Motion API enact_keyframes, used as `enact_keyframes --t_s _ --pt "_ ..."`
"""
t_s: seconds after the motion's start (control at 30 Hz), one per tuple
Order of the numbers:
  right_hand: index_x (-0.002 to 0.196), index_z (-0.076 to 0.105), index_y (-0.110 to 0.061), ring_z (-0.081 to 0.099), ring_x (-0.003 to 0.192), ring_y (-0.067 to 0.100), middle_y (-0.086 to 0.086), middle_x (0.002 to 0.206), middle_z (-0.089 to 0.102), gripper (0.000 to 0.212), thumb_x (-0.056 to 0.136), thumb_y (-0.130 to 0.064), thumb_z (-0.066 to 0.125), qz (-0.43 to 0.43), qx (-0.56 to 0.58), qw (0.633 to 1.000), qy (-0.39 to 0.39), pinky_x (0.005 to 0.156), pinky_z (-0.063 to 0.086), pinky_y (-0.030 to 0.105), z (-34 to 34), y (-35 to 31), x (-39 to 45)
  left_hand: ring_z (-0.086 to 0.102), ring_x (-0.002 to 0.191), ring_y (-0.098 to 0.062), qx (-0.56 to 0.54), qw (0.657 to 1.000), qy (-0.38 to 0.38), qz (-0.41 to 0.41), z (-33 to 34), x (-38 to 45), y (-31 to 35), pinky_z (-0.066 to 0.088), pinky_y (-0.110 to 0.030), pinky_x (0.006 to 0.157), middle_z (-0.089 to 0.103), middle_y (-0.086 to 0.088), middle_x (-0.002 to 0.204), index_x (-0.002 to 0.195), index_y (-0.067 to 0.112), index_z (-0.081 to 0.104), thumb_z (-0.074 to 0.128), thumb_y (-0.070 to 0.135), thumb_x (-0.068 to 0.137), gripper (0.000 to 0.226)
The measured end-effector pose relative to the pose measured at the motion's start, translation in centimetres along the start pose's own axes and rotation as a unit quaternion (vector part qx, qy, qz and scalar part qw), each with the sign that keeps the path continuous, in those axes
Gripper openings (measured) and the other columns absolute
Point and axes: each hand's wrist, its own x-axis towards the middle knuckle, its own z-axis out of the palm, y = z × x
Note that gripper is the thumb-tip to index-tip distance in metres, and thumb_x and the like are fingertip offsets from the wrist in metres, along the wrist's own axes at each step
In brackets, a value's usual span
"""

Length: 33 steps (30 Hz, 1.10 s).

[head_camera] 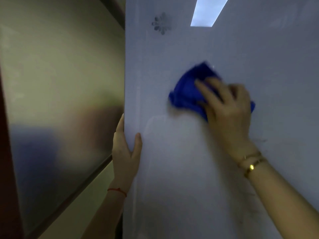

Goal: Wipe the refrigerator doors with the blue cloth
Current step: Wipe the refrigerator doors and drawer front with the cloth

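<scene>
I see my right hand [227, 104] pressed flat on the crumpled blue cloth [188, 90], fingers spread and palm down, pinning it against the glossy white refrigerator door [189, 161] rather than closing around it. The cloth sits about mid-height on the door, right of the door's left edge and below the faint grey snowflake logo [162, 23]. Its bunched shape is roughly triangular: one corner points up toward the top of the door, and its long axis runs diagonally from that upper tip down to the lower right, where a blue edge shows past my palm. The cloth is motion-blurred, so I cannot make out its folds.

My left hand [125, 149] grips the door's left edge, thumb on the front face and fingers wrapped around the side out of view. A thin red string bracelet [117, 190] circles that wrist; two gold bracelets [251, 162] sit on my right wrist.

A bright rectangular reflection of a ceiling light [208, 12] shows near the top of the door. To the left stands a brushed metal panel [57, 94], just beside the door's edge.
</scene>
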Motion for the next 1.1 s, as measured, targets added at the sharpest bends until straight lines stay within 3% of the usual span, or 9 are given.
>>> enact_keyframes --t_s 0.13,0.33,0.43,0.57,0.67,0.77,0.87,1.03,1.1 --pt "0.129 0.061 -0.024 0.050 0.089 0.028 0.002 0.128 0.063 0.031 0.098 -0.029 0.057 0.082 0.003 0.996 0.036 0.076 0.040 0.036 2.2 -2.1 3.9 0.050 0.130 -0.004 0.005 1.000 -0.002 0.007 0.1 0.0 0.0 0.044 -0.018 0.104 0.045 0.014 0.144 0.153 0.026 0.028 0.051 0.039 0.095 0.063" --pt "0.133 0.059 -0.020 0.048 0.087 0.029 0.005 0.129 0.063 0.038 0.099 -0.007 0.049 -0.184 0.041 0.979 -0.076 0.071 0.048 0.039 -1.1 -4.8 -8.2 0.051 0.131 -0.005 -0.003 1.000 -0.015 0.013 -0.1 0.2 -0.3 0.042 -0.009 0.102 0.046 0.013 0.145 0.153 0.026 0.028 0.049 0.046 0.093 0.066" --pt "0.135 0.055 -0.022 0.051 0.085 0.031 0.006 0.133 0.061 0.038 0.099 -0.012 0.055 -0.082 0.014 0.995 -0.045 0.074 0.048 0.040 -0.9 -1.0 -4.9 0.051 0.132 -0.007 -0.002 1.000 -0.010 0.013 0.0 0.1 -0.3 0.044 -0.021 0.106 0.047 0.010 0.147 0.153 0.027 0.028 0.050 0.044 0.094 0.066" --pt "0.131 0.059 -0.025 0.045 0.086 0.025 0.002 0.128 0.062 0.030 0.101 -0.028 0.054 0.100 -0.019 0.994 0.038 0.074 0.043 0.037 0.7 -0.7 0.7 0.050 0.129 -0.003 0.011 1.000 -0.005 0.011 0.0 -0.1 -0.3 0.039 -0.005 0.101 0.047 0.014 0.144 0.153 0.025 0.029 0.049 0.045 0.093 0.067" --pt "0.132 0.059 -0.024 0.046 0.083 0.027 0.003 0.127 0.065 0.039 0.095 -0.014 0.064 0.018 -0.027 0.999 0.022 0.075 0.041 0.037 0.3 -3.7 -4.5 0.047 0.129 0.005 -0.004 1.000 -0.005 0.003 0.0 -0.6 -0.4 0.039 -0.002 0.100 0.045 0.021 0.141 0.154 0.023 0.027 0.052 0.047 0.091 0.072" --pt "0.131 0.060 -0.022 0.047 0.082 0.026 0.003 0.130 0.062 0.040 0.097 -0.004 0.051 -0.101 0.004 0.993 -0.055 0.069 0.044 0.038 -2.1 -6.0 -13.9 0.037 0.125 0.023 0.011 1.000 0.005 0.005 0.2 -2.0 -0.8 0.033 0.003 0.098 0.033 0.038 0.136 0.155 0.015 0.026 0.056 0.040 0.092 0.074" --pt "0.132 0.056 -0.021 0.047 0.083 0.027 0.003 0.133 0.052 0.039 0.099 -0.003 0.047 -0.160 0.033 0.982 -0.100 0.066 0.043 0.038 -4.0 -5.1 -16.7 0.034 0.126 0.025 0.020 1.000 0.004 -0.010 0.3 -3.7 -1.1 0.032 0.002 0.101 0.027 0.041 0.139 0.156 0.019 0.020 0.058 0.034 0.093 0.075" --pt "0.132 0.059 -0.025 0.046 0.085 0.026 0.003 0.129 0.061 0.037 0.096 -0.016 0.062 0.074 -0.001 0.997 -0.003 0.074 0.041 0.038 -2.0 -2.5 -8.8 0.031 0.126 0.027 0.039 0.999 0.004 -0.016 0.3 -4.3 -1.3 0.030 0.002 0.103 0.025 0.038 0.140 0.156 0.016 0.018 0.060 0.029 0.094 0.076" --pt "0.133 0.058 -0.025 0.047 0.083 0.027 0.002 0.130 0.061 0.039 0.097 -0.012 0.058 0.043 -0.010 0.999 -0.010 0.074 0.041 0.038 -2.1 -4.8 -10.7 0.030 0.124 0.029 0.045 0.999 0.005 -0.017 0.2 -4.3 -1.2 0.029 0.004 0.100 0.028 0.031 0.141 0.156 0.015 0.018 0.059 0.029 0.094 0.076"
